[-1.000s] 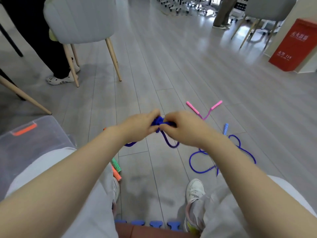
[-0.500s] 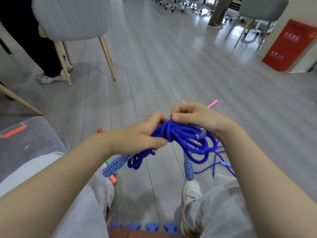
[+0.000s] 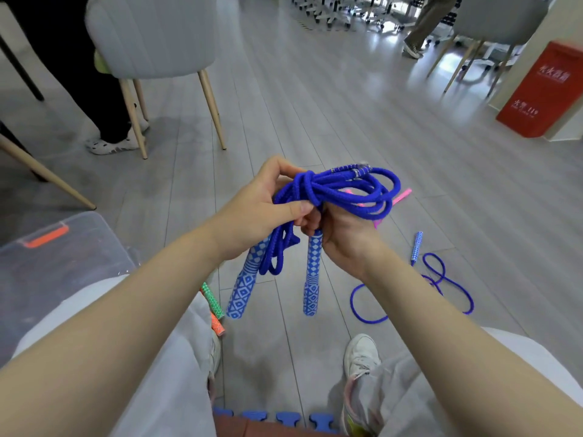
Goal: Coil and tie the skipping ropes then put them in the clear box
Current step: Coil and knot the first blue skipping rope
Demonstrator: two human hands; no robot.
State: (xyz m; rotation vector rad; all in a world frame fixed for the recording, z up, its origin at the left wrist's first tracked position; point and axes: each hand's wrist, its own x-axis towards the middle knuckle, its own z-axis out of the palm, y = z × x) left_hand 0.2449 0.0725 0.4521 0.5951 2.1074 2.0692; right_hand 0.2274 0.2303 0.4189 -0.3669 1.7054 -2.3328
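I hold a coiled blue skipping rope [image 3: 344, 190] above the floor in front of me. My left hand [image 3: 265, 203] grips the knotted bunch of cord from the left. My right hand [image 3: 344, 238] holds it from below, fingers curled round the cord near one handle. Two blue-and-white patterned handles [image 3: 243, 285] hang down under my hands. A second blue rope [image 3: 438, 285] lies loose on the floor to the right. A pink rope [image 3: 400, 197] shows behind the coil. The clear box [image 3: 56, 257] with an orange latch stands at the left.
Green and orange handles [image 3: 214, 307] lie on the floor by my left leg. A grey chair [image 3: 148, 36] with wooden legs and a seated person stand at the back left. A red cabinet [image 3: 545, 89] is at the far right. My shoes and knees fill the bottom.
The coiled blue rope has been lifted and turned, so its loops now spread to the right and both handles hang down. My right hand moved from on top of the coil to beneath it.
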